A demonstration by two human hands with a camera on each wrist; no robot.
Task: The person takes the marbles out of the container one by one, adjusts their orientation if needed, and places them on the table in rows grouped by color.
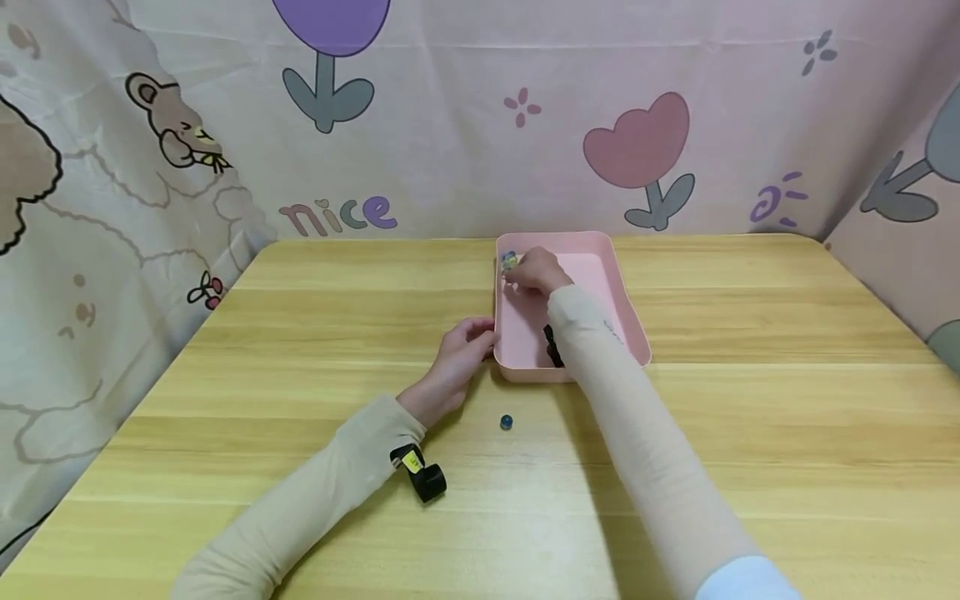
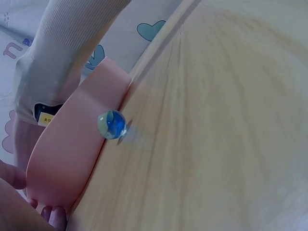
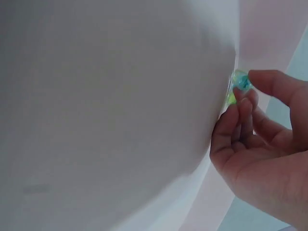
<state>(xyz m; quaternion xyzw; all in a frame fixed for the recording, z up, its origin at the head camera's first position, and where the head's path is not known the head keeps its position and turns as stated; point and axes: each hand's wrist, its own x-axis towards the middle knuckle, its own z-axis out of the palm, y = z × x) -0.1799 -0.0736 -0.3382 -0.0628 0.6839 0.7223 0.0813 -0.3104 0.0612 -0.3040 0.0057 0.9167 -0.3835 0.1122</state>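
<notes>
A pink tray (image 1: 637,340) lies on the table, with my left hand (image 1: 456,362) beside its left wall, fingers touching the outside near the front corner. My right hand (image 1: 542,272) reaches over the tray into its far left corner. In the right wrist view, the fingertips of that hand (image 3: 260,130) pinch a clear glass marble (image 3: 242,80) with a blue-green swirl. Several coloured marbles (image 1: 509,260) gather in that corner, partly hidden by the fingers. One blue marble (image 1: 507,422) sits on the table in front of the tray, large in the left wrist view (image 2: 111,124).
Black camera gear (image 1: 426,479) is strapped to the left wrist, and another black device (image 1: 552,346) shows by the right wrist over the tray. The wooden table (image 1: 750,417) meets a printed cloth (image 1: 465,125) at the back.
</notes>
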